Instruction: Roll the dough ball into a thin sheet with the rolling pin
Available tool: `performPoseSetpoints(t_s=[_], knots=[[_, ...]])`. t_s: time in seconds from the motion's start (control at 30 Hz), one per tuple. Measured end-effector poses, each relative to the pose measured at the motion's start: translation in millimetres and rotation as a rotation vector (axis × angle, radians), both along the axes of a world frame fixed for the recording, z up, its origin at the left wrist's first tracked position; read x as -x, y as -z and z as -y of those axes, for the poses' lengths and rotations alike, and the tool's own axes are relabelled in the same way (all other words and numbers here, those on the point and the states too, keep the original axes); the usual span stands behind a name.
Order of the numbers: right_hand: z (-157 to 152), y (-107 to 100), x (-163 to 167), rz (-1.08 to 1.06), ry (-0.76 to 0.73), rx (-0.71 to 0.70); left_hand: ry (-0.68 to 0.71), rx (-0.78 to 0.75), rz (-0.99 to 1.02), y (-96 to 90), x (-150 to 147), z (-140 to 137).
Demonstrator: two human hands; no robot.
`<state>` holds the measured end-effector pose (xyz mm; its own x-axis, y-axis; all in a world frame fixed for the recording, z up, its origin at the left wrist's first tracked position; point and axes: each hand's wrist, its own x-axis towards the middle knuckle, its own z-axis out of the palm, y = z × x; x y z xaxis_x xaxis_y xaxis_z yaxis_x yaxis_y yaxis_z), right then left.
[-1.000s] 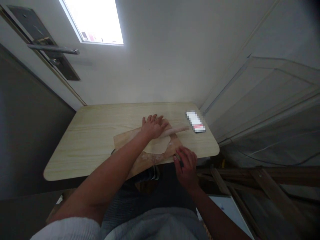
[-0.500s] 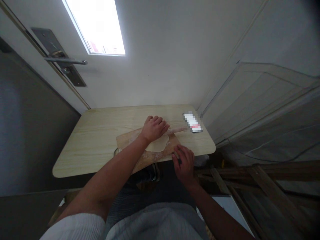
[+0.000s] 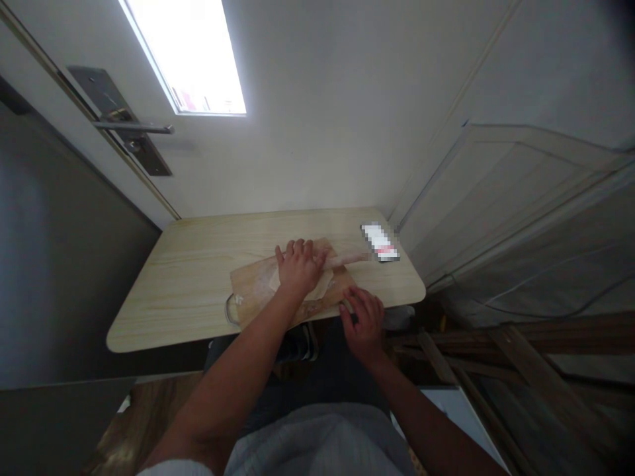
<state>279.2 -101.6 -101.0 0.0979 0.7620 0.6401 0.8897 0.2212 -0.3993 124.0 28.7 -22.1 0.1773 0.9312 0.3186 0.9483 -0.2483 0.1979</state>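
Two bare hands meet at the middle of the frame: the left hand [image 3: 300,266], fingers spread, lies over the rolling pin [image 3: 347,260], hiding its left part and some of the flat dough [image 3: 318,285] on the cutting board [image 3: 248,279]. The right hand [image 3: 363,324] curls at the board's lower-right corner; whether it pinches the edge, I cannot tell. The phone [image 3: 380,242], right of centre, is pixelated. Compared with half a second ago, the left forearm [image 3: 243,370] sits further right, baring the metal handle [image 3: 229,311].

The bench [image 3: 173,277] left of the board [image 3: 252,284] offers passage; the rolling pin [image 3: 353,259] and phone [image 3: 380,242] obstruct the board's right, the door [image 3: 317,158] its far side.
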Motion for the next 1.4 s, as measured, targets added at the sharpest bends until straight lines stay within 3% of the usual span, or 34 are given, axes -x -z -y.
performPoseSetpoints(t_s=[0.43, 0.83, 1.0, 1.13, 1.4], knots=[[1, -2, 0, -0.016, -0.009, 0.026, 0.094, 0.266, -0.106, -1.8, 2, -57], [2, -3, -1, -0.027, -0.01, 0.064, 0.151, 0.131, -0.043, -3.8, 3, -91], [0, -1, 1, -0.023, 0.007, 0.038, 0.217, 0.088, -0.092, -3.9, 4, -82], [0, -1, 1, -0.01, 0.012, 0.022, 0.134, 0.079, -0.043, -4.5, 2, -65], [0, -2, 1, -0.002, 0.005, 0.029, 0.175, 0.074, -0.084, -2.4, 6, -6]])
